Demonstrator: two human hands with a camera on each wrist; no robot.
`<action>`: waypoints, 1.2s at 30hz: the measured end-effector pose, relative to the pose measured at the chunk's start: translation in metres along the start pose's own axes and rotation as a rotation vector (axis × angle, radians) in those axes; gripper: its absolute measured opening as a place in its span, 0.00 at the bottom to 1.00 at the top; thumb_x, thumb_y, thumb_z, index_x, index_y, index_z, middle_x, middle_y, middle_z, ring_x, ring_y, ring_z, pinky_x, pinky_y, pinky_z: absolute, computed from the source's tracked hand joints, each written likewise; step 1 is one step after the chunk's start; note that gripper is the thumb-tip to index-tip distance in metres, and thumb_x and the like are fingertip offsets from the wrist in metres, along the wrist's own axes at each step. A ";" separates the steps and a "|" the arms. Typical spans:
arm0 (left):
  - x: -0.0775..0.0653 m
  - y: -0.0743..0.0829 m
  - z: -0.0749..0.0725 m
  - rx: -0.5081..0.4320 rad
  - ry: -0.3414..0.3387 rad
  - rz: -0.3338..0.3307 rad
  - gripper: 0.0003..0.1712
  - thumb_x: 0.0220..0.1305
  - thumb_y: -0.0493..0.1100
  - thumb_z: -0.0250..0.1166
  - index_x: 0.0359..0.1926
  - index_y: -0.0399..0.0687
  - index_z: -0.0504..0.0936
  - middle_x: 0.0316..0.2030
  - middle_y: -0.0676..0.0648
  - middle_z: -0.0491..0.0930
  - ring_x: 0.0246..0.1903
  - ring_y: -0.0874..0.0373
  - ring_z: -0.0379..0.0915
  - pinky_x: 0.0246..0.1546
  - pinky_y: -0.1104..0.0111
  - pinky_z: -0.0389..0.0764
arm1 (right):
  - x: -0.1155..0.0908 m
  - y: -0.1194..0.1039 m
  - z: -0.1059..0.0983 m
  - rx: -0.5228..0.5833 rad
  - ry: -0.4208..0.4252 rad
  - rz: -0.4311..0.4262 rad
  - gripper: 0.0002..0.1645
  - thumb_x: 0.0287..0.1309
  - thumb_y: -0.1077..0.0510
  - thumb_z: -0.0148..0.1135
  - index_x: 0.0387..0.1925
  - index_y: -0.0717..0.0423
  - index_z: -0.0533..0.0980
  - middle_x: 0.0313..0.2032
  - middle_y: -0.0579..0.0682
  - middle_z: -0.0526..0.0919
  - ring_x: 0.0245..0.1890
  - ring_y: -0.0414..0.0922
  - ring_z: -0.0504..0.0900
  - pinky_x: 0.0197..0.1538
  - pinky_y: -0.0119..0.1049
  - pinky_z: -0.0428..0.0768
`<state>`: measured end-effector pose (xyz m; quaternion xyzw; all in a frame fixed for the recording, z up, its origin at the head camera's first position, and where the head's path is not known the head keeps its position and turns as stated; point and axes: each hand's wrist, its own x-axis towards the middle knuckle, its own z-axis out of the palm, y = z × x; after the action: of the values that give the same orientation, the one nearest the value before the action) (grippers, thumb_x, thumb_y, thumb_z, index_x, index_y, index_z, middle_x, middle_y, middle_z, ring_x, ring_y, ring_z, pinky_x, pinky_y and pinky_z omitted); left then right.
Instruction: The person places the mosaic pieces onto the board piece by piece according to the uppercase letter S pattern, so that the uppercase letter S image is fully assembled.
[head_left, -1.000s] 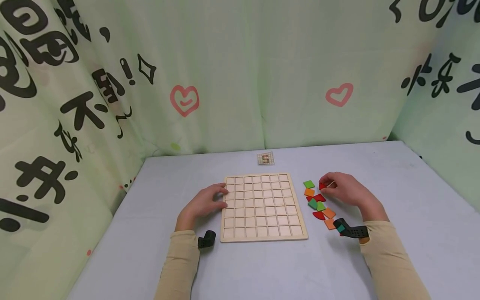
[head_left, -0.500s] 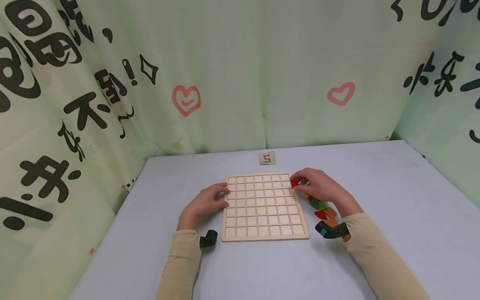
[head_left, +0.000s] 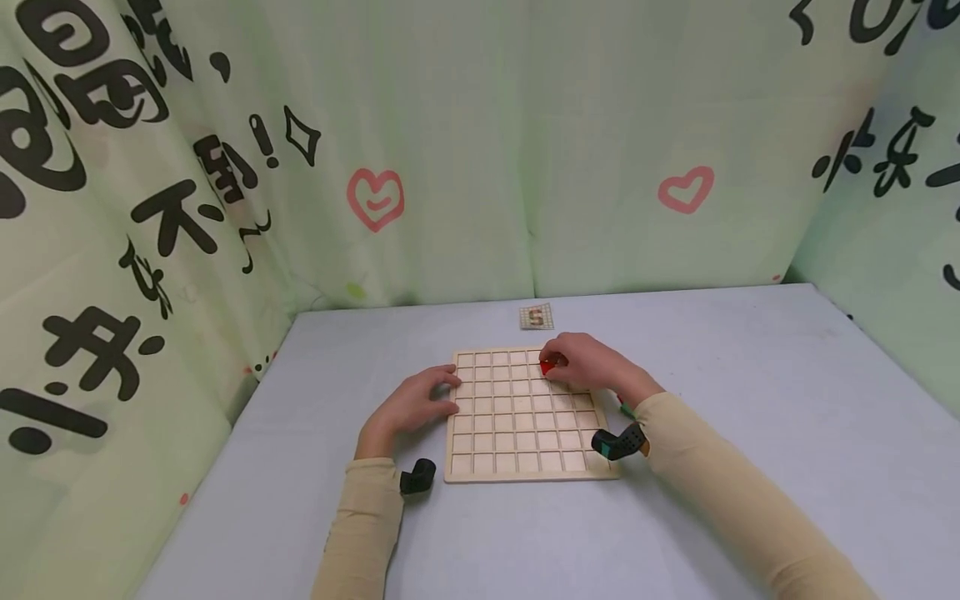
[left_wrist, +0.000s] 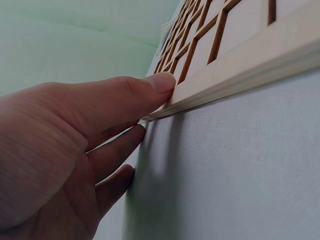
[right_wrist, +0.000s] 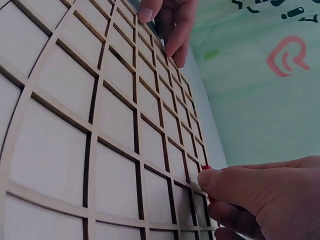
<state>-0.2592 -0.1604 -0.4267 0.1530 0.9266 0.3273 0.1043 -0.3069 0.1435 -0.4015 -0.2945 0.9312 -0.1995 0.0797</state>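
A square wooden grid board [head_left: 532, 478] lies on the table. At its left edge is my left hand [head_left: 408, 408]; in the left wrist view the straight thumb [left_wrist: 162, 82] rests on the board's frame, while the relaxed fingers are by its side. My right hand [head_left: 588, 364] is over the upper right part of the grid, pinching a small red tile [head_left: 547, 367] between thumb and fingers. From the right wrist only a sliver of that red tile shows beside the thumb, near the grid's far cells.
A small patterned card [head_left: 536, 317] lies behind the board. To the board's right, a green tile [head_left: 626, 409] peeks out; my right forearm hides the other loose tiles. Curtains with black writing and pink hearts surround the white-covered table [head_left: 495, 542].
My right hand has carried the red tile leftward from the loose tiles to over the board's upper right cells. The left hand has stayed at the board's left edge.
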 end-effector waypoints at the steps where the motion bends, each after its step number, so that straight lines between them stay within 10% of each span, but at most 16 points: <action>1: 0.000 0.000 0.000 0.000 0.000 -0.003 0.23 0.65 0.39 0.68 0.60 0.40 0.79 0.73 0.42 0.66 0.75 0.45 0.56 0.75 0.53 0.60 | 0.002 -0.001 0.001 -0.001 0.002 -0.002 0.14 0.64 0.60 0.66 0.49 0.62 0.81 0.42 0.54 0.83 0.40 0.47 0.78 0.49 0.44 0.81; 36: 0.000 0.002 0.000 -0.006 -0.001 -0.002 0.23 0.64 0.38 0.68 0.60 0.40 0.79 0.73 0.42 0.66 0.75 0.45 0.57 0.75 0.53 0.60 | 0.016 -0.008 0.008 -0.015 -0.002 0.014 0.08 0.64 0.61 0.65 0.41 0.61 0.82 0.38 0.53 0.86 0.39 0.47 0.82 0.50 0.45 0.83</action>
<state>-0.2586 -0.1591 -0.4259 0.1519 0.9257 0.3301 0.1054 -0.3134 0.1252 -0.4060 -0.2887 0.9346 -0.1918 0.0799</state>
